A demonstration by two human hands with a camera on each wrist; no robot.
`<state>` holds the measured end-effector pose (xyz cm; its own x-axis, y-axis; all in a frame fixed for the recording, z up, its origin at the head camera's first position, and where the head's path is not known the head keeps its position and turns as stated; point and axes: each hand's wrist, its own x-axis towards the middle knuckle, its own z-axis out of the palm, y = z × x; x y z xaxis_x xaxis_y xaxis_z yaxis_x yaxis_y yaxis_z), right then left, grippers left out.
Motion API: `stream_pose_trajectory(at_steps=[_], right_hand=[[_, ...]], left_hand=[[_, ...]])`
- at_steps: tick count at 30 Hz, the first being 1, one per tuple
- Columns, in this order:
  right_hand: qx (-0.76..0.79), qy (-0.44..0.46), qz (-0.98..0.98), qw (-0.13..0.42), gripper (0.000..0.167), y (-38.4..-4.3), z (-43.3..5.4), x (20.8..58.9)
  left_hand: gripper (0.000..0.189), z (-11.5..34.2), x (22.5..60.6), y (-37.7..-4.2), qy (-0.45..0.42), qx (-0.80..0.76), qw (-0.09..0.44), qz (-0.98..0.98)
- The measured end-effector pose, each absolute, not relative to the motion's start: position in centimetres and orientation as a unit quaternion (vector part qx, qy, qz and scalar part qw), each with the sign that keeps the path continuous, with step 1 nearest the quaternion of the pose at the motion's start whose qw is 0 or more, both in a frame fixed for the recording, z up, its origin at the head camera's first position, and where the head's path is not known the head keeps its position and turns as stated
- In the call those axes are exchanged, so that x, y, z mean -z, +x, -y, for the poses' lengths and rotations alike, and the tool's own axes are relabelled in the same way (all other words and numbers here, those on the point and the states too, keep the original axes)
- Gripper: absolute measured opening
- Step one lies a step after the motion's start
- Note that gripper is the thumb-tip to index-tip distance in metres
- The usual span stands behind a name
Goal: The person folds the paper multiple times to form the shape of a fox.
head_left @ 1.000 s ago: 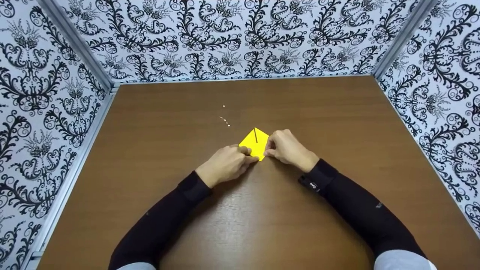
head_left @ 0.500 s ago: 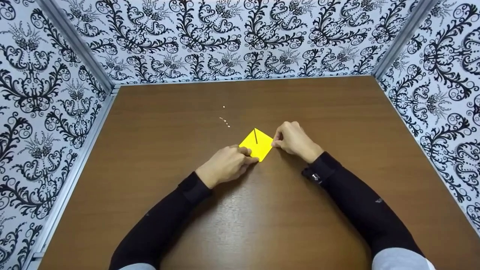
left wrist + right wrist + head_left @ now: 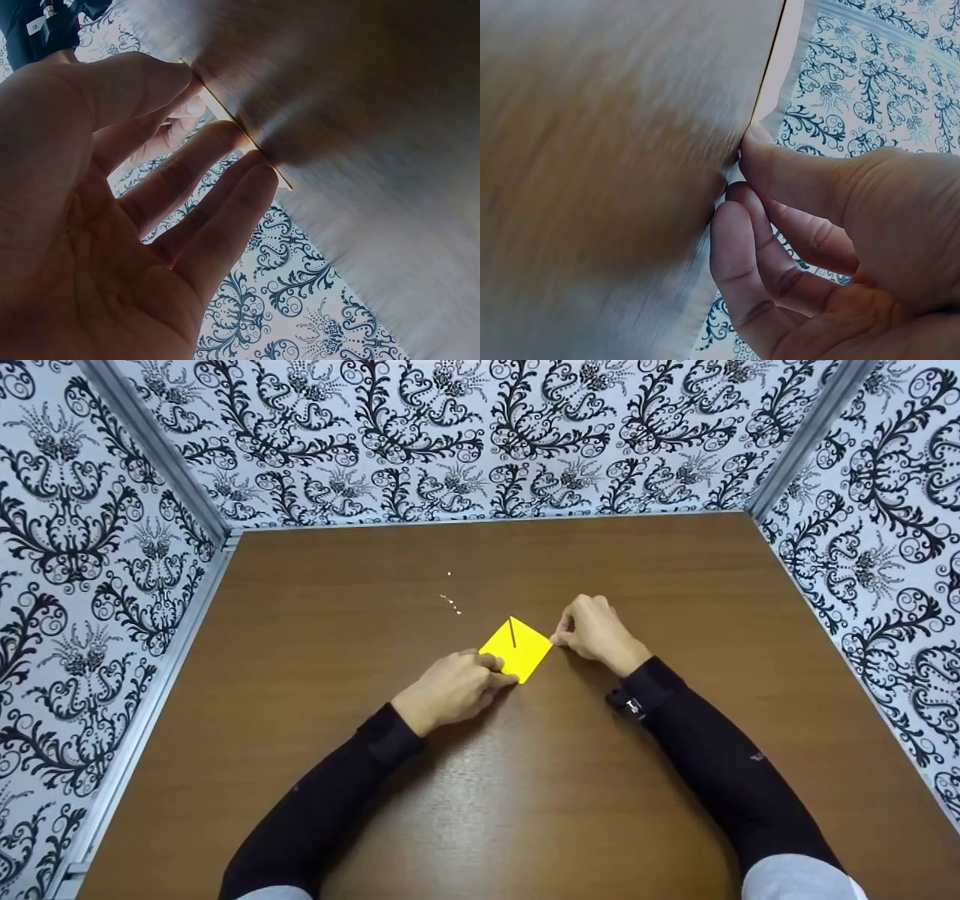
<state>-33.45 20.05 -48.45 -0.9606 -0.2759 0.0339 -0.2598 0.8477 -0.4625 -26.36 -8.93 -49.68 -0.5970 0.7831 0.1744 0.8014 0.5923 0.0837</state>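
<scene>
A small yellow paper square lies on the brown table, one corner pointing away from me, with a short dark line running down from that corner. My left hand presses its fingertips on the paper's left side and near corner. Seen from the left wrist, the thumb and fairly straight fingers touch along the paper's thin edge. My right hand pinches the right corner of the paper between thumb and forefinger. In the right wrist view the thumb meets the paper's edge, the other fingers loosely bent below.
Several tiny pale specks lie on the table beyond the paper. Patterned black-and-white walls with metal framing close off the back and both sides.
My right hand has moved right and slightly away from me, from over the paper's right part to its corner, so more of the yellow shows. The left hand stays put.
</scene>
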Motion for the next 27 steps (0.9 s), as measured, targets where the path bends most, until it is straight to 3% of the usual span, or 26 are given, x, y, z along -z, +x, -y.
stream_pose_trajectory(at_steps=[16,27], right_hand=[[0.254,-0.124,-0.959,0.010,0.013,-32.4,-20.3,48.5],[0.273,-0.121,-0.954,0.003,0.013,-32.0,-20.7,47.9]], left_hand=[[0.036,9.1,49.3,-26.1,-0.411,0.087,0.036,0.907],[0.024,8.9,48.5,-26.0,-0.408,0.093,0.086,0.904]])
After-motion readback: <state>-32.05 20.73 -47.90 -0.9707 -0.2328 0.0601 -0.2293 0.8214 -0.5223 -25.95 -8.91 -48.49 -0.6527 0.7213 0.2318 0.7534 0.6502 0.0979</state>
